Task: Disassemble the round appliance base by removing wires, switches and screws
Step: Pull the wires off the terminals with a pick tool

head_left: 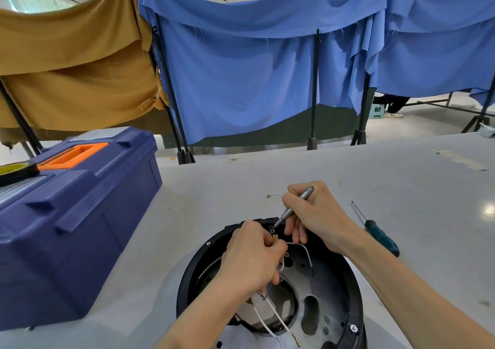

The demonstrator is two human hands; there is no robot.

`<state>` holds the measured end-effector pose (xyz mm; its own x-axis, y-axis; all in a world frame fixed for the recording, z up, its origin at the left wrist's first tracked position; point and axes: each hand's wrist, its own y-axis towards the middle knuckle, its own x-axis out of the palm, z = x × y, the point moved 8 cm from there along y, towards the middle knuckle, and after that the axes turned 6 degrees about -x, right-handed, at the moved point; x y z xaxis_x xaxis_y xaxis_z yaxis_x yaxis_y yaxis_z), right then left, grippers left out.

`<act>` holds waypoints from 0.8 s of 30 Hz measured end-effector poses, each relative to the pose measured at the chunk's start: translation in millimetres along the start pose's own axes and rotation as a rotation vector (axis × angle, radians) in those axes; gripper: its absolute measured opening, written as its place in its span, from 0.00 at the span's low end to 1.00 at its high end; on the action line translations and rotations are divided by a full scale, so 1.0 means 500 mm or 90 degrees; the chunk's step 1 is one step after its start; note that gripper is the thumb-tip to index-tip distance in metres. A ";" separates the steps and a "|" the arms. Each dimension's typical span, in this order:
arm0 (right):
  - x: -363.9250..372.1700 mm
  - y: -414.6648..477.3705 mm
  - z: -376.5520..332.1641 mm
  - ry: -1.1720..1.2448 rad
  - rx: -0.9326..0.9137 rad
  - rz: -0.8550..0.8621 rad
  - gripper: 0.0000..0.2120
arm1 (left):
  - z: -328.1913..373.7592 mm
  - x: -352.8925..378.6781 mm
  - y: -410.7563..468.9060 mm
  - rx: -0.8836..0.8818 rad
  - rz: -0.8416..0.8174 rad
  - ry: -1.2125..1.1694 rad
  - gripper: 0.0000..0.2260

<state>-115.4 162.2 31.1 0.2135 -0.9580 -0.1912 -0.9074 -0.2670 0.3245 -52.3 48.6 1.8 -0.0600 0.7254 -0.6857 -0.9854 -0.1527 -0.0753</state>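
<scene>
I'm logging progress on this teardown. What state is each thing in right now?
round appliance base: open, insides exposed, lying on the table
white wires: loose, ends free, gathered in the left hand
silver screwdriver: held in the right hand, tip down at the base's far rim
green-handled screwdriver: lying unused on the table
blue toolbox: closed
tape roll: resting on the toolbox lid

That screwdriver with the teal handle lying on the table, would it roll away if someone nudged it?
Probably a little. The teal-handled screwdriver looks round in handle and shaft, and the table is smooth and glossy, so a sideways push would likely set it rolling. It looks stiff and light. The thicker handle would probably make it curve rather than run straight.
</scene>
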 end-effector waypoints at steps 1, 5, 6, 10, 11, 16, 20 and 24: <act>-0.001 0.000 0.002 0.002 0.003 0.001 0.17 | 0.000 -0.003 0.000 0.002 0.008 -0.003 0.13; -0.005 0.001 0.012 0.034 0.025 0.013 0.15 | 0.005 -0.017 -0.005 0.026 0.032 -0.025 0.11; -0.006 0.002 0.016 0.045 0.034 0.017 0.15 | 0.008 -0.023 -0.007 0.036 0.043 -0.034 0.12; -0.012 0.004 0.025 0.102 0.071 0.041 0.15 | 0.014 -0.042 -0.002 0.063 0.057 -0.176 0.12; -0.015 0.003 0.026 0.119 0.078 0.047 0.14 | 0.014 -0.044 -0.001 0.065 0.052 -0.213 0.12; -0.015 0.004 0.024 0.160 0.095 0.054 0.19 | 0.021 -0.048 0.002 0.085 0.035 -0.319 0.11; -0.018 0.009 0.016 0.173 0.079 0.064 0.22 | 0.021 -0.058 0.007 0.086 0.048 -0.347 0.11; -0.014 0.005 0.016 0.173 0.070 0.063 0.22 | 0.010 -0.073 0.013 0.058 0.075 -0.382 0.09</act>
<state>-122.1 169.0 26.1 0.1971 -0.9756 0.0966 -0.9594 -0.1717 0.2238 -57.3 24.5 29.7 -0.2229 0.9621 -0.1572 -0.9746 -0.2165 0.0568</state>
